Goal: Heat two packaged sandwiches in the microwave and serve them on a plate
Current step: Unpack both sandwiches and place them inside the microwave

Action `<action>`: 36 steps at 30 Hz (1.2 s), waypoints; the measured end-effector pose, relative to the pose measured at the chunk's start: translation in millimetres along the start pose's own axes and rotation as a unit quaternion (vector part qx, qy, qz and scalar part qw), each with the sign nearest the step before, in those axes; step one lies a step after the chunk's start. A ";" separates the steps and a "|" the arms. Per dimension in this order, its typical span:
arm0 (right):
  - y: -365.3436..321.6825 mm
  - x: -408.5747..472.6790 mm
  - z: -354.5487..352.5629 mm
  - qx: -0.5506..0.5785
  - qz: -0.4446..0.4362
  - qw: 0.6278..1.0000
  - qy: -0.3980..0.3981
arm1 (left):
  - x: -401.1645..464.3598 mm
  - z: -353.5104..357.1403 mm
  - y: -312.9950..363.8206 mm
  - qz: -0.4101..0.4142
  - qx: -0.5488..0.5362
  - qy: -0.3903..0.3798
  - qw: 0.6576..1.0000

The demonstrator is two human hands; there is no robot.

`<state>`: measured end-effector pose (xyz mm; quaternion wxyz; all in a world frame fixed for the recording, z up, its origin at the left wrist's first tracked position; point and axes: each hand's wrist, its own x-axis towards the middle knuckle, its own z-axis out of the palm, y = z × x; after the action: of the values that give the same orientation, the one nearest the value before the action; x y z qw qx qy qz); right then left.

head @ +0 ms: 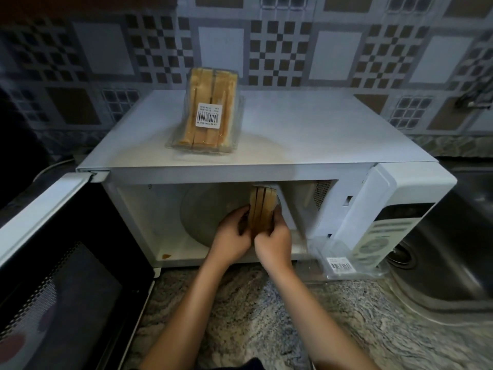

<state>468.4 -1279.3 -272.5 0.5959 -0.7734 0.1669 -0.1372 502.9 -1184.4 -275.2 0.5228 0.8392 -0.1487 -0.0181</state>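
We are facing a speckled stone tabletop (266, 311) against a checkered tile wall (293, 49), a steel sink (453, 236) at right. The white microwave (266, 140) is standing with its door (66, 263) swung open. Our left hand (233, 233) and right hand (272, 243) are gripping the unwrapped sandwich (262, 209) upright on the round turntable (202, 212). The packaged sandwich (206, 113) is resting on top; an empty clear package (344, 260) is lying beside.

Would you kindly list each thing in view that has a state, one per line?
Microwave door: swung fully open.
Turntable: bare on its left part.
Unwrapped sandwich: upright on the turntable, held between both hands.
Left hand: grips the sandwich.
Right hand: grips the sandwich.
Packaged sandwich: sealed, standing on the microwave top.
Empty package: on the counter against the microwave front.
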 end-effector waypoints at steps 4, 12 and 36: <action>-2.4 -21.2 -4.9 -0.046 -0.017 0.998 -0.051 | -15.6 -4.2 -0.3 -0.008 0.013 0.028 0.999; -15.7 -68.6 -29.3 -0.095 0.061 0.979 -0.168 | -53.1 -11.8 8.1 -0.017 0.001 0.101 0.995; -6.3 -136.9 -200.4 -0.186 -0.217 0.953 -0.100 | -204.3 100.0 44.8 -0.196 0.026 0.068 0.978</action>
<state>262.4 -1395.7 -217.7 0.4108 -0.8980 -0.0429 -0.1516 278.8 -1235.1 -306.5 0.4956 0.8648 0.0542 -0.0596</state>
